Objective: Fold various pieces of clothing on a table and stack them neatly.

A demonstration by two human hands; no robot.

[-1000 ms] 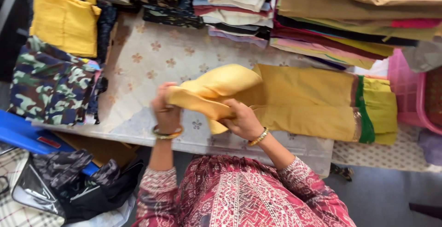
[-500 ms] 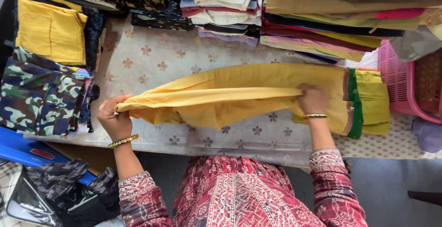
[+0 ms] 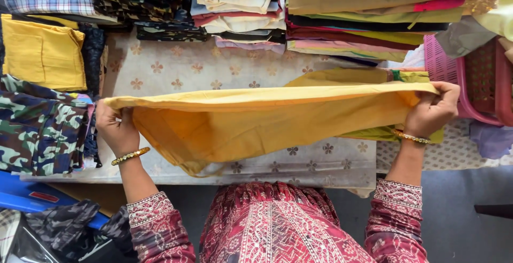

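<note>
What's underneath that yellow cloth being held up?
Under the yellow cloth lies a floral table cover, with folded yellow-green garments near the right hand. The cloth covers whatever lies directly beneath its middle.

One stretched yellow garment; two hands; two gold bangles; one pink basket

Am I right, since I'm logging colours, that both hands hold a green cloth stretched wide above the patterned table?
Not quite: the cloth is yellow, not green, as the head view shows. The left hand and right hand do hold it stretched wide above the patterned table.
</note>
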